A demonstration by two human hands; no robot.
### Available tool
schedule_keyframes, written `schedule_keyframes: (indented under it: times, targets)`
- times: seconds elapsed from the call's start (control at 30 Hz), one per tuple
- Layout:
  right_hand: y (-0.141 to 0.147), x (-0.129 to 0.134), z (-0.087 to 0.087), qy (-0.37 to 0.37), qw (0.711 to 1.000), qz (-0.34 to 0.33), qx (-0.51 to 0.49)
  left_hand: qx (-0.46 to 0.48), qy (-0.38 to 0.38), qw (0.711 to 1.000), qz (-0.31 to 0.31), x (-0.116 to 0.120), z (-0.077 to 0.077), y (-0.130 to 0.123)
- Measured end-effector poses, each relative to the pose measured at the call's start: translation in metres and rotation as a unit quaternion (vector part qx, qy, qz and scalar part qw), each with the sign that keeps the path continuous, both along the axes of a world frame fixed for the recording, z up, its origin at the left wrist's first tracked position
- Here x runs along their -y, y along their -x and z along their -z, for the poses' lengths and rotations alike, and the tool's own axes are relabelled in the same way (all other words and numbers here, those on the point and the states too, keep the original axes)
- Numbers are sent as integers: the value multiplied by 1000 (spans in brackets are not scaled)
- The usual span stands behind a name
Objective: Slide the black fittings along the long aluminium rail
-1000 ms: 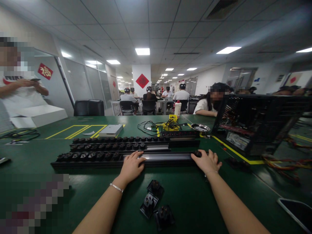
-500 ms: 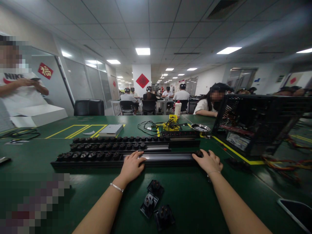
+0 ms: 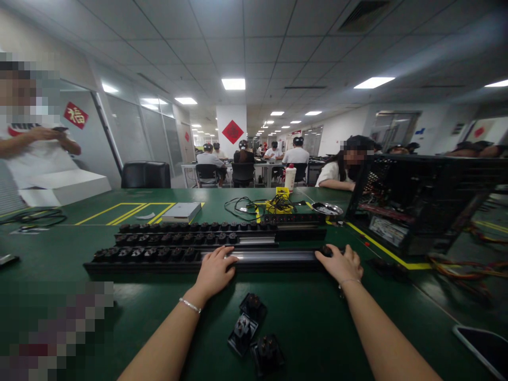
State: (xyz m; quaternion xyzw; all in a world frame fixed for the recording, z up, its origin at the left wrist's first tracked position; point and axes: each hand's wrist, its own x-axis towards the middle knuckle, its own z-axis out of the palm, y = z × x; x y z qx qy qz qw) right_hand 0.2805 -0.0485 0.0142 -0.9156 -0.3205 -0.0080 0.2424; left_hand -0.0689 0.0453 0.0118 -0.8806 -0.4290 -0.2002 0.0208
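A long black rail [image 3: 273, 257] with a shiny inner channel lies nearest me on the green table. Black socket modules [image 3: 163, 254] fill its left part. My left hand [image 3: 216, 270] is closed over the rail just right of that row, thumb on the near side. At the rail's right end, my right hand [image 3: 342, 263] has its thumb and fingers closed round a small black socket module [image 3: 326, 251], mostly hidden by the hand. Between my forearms lie three loose socket modules [image 3: 268, 353], some with metal pins upward.
Behind are more rails with modules [image 3: 206, 239]. Farther back are a white box [image 3: 181, 211], a yellow container [image 3: 281, 198] with black cables and a metal dish [image 3: 327, 209]. An open computer case [image 3: 413, 206] stands right, near a phone [image 3: 482, 346]. A person [image 3: 335, 172] sits behind the case.
Both hands keep nearly the same places on the rail. The right thumb has shifted very slightly to the right with the module. The view has drifted a little.
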Motion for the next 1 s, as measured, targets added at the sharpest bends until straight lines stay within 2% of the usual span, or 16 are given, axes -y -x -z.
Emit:
schedule_keyframes:
  times: [0.77, 1.0]
  targets:
    - [-10, 0, 0, -5, 1000, 8, -6, -1, 2, 1000, -5, -1, 0, 0]
    - [-9, 3, -4, -5, 1000, 7, -13, -1, -2, 1000, -6, -2, 2, 0]
